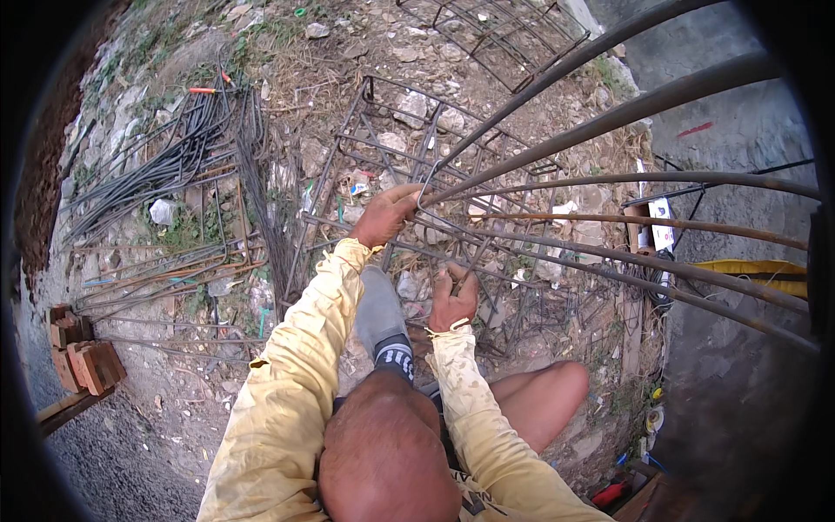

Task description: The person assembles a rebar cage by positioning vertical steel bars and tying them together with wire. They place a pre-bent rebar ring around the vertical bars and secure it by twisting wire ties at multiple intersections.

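Observation:
My left hand (pixel 387 216) is closed on a bent steel stirrup (pixel 424 193), a grey loop around the near ends of several long rebars (pixel 609 123). These bars fan out from the loop toward the right. Lower and a little to the right, my right hand (pixel 454 300) has its fingers curled together by the lower bars; whatever lies between them is too small to make out. Beneath and beyond the hands, a rebar cage (pixel 365 100) of thin dark bars lies on the rubble.
Cut steel rods (pixel 178 143) and a bundle of thin wire (pixel 257 174) lie at the left. Red bricks (pixel 91 361) are stacked at the far left. Another cage (pixel 487 35) lies farther off. At right are a concrete strip (pixel 739 139) and a yellow cloth-like strip (pixel 757 271).

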The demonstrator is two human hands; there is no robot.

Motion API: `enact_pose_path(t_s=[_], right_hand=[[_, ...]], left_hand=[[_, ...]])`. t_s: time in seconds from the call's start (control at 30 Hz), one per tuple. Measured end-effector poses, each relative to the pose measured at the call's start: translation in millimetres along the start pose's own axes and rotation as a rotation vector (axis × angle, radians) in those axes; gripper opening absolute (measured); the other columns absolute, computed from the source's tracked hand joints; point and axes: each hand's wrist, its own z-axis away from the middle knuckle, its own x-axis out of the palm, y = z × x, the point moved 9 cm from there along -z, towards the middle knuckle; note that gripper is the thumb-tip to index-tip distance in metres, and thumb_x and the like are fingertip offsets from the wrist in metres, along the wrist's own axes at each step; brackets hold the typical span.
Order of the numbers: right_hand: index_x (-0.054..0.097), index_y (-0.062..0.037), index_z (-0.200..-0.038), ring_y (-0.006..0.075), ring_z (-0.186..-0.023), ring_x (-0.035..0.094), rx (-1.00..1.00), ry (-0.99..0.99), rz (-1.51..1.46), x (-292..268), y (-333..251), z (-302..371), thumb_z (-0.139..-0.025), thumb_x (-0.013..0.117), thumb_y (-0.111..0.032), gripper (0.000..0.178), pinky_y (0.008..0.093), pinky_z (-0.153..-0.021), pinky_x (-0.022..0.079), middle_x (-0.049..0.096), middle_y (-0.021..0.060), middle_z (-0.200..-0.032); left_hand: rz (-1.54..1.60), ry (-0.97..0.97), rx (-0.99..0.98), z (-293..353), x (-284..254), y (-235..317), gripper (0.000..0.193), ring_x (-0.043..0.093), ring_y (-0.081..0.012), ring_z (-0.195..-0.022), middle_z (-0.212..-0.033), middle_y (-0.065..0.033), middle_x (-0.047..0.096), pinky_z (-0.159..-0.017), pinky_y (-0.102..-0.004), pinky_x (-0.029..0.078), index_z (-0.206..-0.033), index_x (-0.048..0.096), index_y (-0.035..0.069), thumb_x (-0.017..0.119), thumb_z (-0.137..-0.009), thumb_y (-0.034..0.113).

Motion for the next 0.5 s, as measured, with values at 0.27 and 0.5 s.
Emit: enact_pose_path(t_s=[0.27,0.5], right_hand=[[0.058,0.0028,-0.113,0.0174,-0.069,0.064,0.363,-0.014,-0.395,17.8,10.0,21.0,-0.090,0.062,-0.010,0.026,0.0298,-0.058,0.052,0.066,0.0141,-0.095],[0.063,0.0028,-0.108,0.0203,-0.069,0.065,0.319,0.073,-0.474,15.9,12.8,42.3,-0.086,0.068,-0.009,0.025,0.0308,-0.061,0.053,0.064,0.0144,-0.094]], left_hand=[[0.053,-0.110,0.027,-6.3,2.6,-8.8,0.035,0.048,-0.0078,-0.068,-0.079,0.0025,0.057,-0.061,-0.0235,0.041,-0.120,0.066,0.008,0.055,-0.096,0.031],[0.308,-0.030,-0.085,-4.8,1.7,-27.6,0.037,0.050,-0.0072,-0.067,-0.078,0.0013,0.056,-0.059,-0.0216,0.042,-0.126,0.060,0.008,0.057,-0.096,0.031]])
